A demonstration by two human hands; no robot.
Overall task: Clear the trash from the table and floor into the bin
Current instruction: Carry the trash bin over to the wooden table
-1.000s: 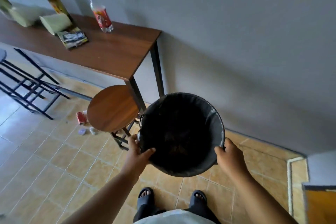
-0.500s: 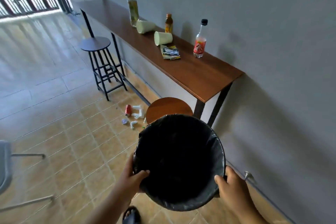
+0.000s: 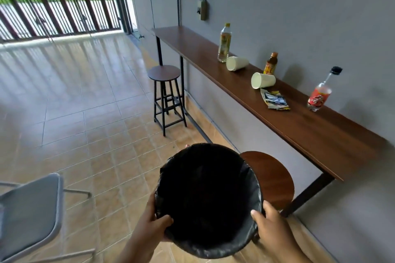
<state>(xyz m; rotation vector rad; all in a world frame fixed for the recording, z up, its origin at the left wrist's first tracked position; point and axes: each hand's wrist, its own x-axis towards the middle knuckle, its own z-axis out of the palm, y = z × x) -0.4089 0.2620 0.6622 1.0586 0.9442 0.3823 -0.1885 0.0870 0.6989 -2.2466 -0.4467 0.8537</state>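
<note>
In the head view, you hold the bin (image 3: pixel 208 199), lined with a black bag, by its rim in both hands. Your left hand (image 3: pixel 149 223) grips the near left edge, thumb hooked inside the rim; your right hand (image 3: pixel 272 227) clamps the near right edge the same way. Beyond your right fingers, well apart, the table (image 3: pixel 320 134) carries two tipped paper cups (image 3: pixel 263 80), a crumpled wrapper (image 3: pixel 274 100) and three bottles (image 3: pixel 319 96). A wooden stool (image 3: pixel 275 175) sits just behind the bin.
</note>
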